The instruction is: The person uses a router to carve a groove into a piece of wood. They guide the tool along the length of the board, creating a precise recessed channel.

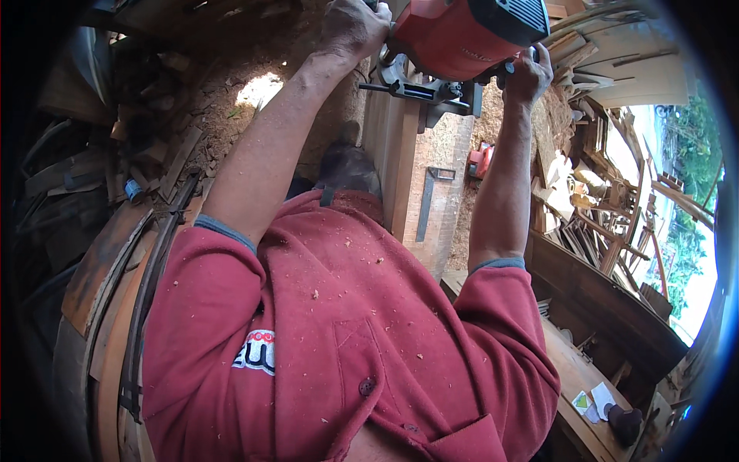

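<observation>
— Gripping what, with the left hand (356, 29)?

— Closed around the left-side grip of a red power tool (462, 42), black and vented at the top; partly cut off by the upper rim of the view.

— And with the right hand (527, 81)?

— Closed as well, fingers curled about the opposite grip of the same machine.

— Found where, exactly?

— Over the far part of a long timber (402, 169), with a black guide rod (376, 88) crossing below the red housing. Cannot tell about contact; hidden under the base.

— Running along what?

— Along the left edge of the pale worktop (450, 219). Note a dark L-shaped square (425, 208) lying flat there, close beside the timber, and a smaller red machine (481, 160) near the right edge; cannot tell whether on it or beyond.

— Spotting any containers?

— Look left for a small blue can-like container (134, 190) among wood scraps (181, 162). Cannot see inside. Then look right for a long brown box-like piece of wood (616, 304), open toward the bench (566, 369); too dim inside to name much. Notice white papers (603, 399) by the bench's right edge, next to a dark rounded object (624, 425).
</observation>
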Action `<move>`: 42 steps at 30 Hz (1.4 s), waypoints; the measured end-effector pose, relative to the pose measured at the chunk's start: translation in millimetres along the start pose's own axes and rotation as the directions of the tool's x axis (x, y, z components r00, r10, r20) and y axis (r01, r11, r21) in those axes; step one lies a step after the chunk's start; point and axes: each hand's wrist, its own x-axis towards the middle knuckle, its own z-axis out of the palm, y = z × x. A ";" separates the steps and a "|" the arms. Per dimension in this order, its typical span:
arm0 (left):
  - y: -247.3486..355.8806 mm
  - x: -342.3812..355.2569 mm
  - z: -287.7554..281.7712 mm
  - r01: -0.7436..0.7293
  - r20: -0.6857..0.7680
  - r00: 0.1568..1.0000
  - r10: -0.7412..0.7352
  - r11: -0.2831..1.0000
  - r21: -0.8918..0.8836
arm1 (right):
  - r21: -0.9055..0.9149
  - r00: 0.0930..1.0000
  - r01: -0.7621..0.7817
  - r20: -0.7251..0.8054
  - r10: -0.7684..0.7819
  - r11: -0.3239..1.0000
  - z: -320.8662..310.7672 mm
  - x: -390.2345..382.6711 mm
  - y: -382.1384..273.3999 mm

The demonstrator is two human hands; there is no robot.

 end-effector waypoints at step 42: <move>-44.9 10.6 35.2 -0.137 -0.134 0.983 0.122 0.984 -0.110 | 0.022 0.996 -0.095 0.006 0.094 0.995 9.1 -16.4 1.0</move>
